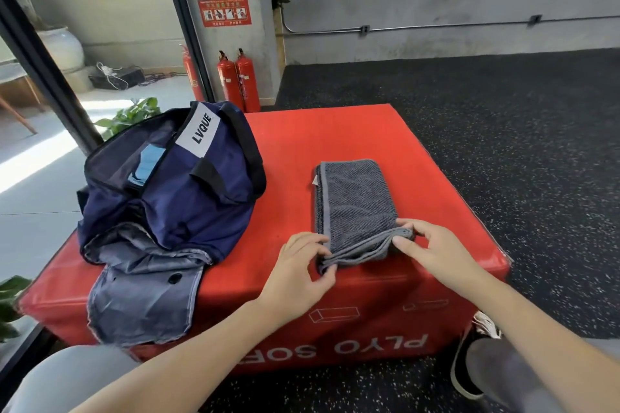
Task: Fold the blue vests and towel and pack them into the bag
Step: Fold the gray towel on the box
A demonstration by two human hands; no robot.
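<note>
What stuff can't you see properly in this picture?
- Inside the bag: head view, its own dark sides hide all but a light blue piece.
- Towel near corners: left hand and right hand cover them.
- Red sign on the pillar: words too small.
- Printing on the red box: partly hidden by the left arm.

Gym: plyo box (369, 131), rubber flooring (503, 111).

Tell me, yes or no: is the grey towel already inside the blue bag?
No: the towel lies folded on the red box, beside the bag, with both hands pinching its near edge.
</note>
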